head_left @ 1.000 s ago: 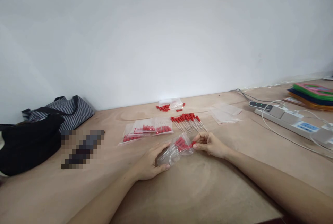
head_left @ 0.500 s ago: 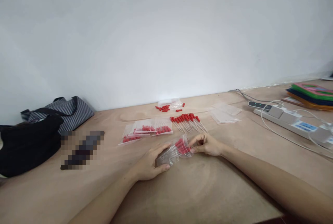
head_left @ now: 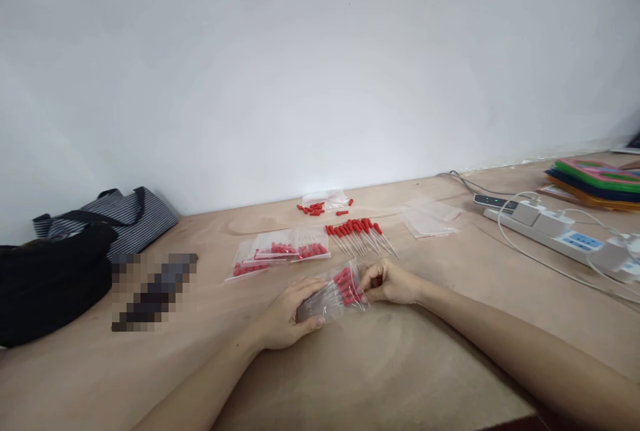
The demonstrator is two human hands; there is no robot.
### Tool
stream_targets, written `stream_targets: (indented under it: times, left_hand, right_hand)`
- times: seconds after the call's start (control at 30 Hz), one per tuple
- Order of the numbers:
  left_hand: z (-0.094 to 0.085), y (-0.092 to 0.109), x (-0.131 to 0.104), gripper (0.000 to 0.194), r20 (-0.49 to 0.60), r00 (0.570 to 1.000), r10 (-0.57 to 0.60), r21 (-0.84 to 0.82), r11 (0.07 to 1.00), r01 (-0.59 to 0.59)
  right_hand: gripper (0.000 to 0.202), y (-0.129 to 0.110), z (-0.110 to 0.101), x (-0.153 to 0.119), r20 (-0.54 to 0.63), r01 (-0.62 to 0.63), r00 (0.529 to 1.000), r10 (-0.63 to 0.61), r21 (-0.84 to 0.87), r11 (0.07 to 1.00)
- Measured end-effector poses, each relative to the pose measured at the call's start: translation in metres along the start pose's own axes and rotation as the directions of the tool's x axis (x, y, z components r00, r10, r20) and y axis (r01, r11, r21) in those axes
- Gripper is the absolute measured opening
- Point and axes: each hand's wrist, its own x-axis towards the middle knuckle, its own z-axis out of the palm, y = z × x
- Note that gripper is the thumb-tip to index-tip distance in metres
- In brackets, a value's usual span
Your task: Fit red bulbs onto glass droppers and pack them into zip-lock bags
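Note:
A clear zip bag [head_left: 325,304] lies between my hands, holding several droppers with red rubber bulbs [head_left: 346,284] and thin clear stems. My left hand [head_left: 290,314] grips the bag's left end, with the thumb in front and the fingers behind. At the right end, my right hand [head_left: 387,282] pinches the bag's edge near the bulbs, its fingers curled. Just beyond lies a row of loose droppers [head_left: 356,227], bulbs pointing away. Left of that row, filled zip bags of droppers [head_left: 280,249] overlap one another.
Loose red bulbs [head_left: 314,209] and a clear bag [head_left: 325,197] lie near the wall. Flat clear bags [head_left: 430,217] are at centre right. A power strip [head_left: 565,241] with cables, a coloured stack [head_left: 595,181], a striped bag [head_left: 135,221], black cloth [head_left: 55,284] and a blurred dark object [head_left: 155,291] flank them.
The red bulbs sit a little further left inside the bag, with more of the bag past them. My right hand has shifted slightly left; my left hand keeps its hold.

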Motion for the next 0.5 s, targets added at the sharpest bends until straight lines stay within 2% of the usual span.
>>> stream_targets:
  times: [0.1,0.2,0.3,0.4,0.5]
  left_hand:
    - [0.003,-0.001,0.001,0.041,-0.024,1.000,-0.007,0.014,1.000,0.007]
    - [0.005,-0.003,0.002,0.039,-0.020,1.000,-0.009,0.075,0.997,0.010]
    - [0.007,-0.008,0.003,0.037,-0.031,1.000,-0.003,0.183,0.983,0.009]
    - [0.007,-0.014,0.004,0.036,-0.166,0.985,0.052,0.279,0.960,-0.004]
    - [0.009,-0.012,0.006,0.034,-0.327,0.936,0.134,0.264,0.963,-0.045]
  right_hand:
    - [0.023,-0.002,0.005,-0.001,-0.052,-0.023,0.999,0.017,-0.107,0.994]
    - [0.026,-0.006,0.009,-0.002,-0.094,-0.027,0.996,0.004,-0.240,0.970]
    - [0.022,-0.014,0.007,-0.005,-0.010,0.055,0.998,-0.063,-0.359,0.932]
    - [0.017,-0.020,-0.001,-0.008,0.080,0.156,0.988,-0.134,-0.487,0.860]
    - [0.021,-0.019,-0.006,-0.009,0.089,0.207,0.977,-0.192,-0.588,0.782]
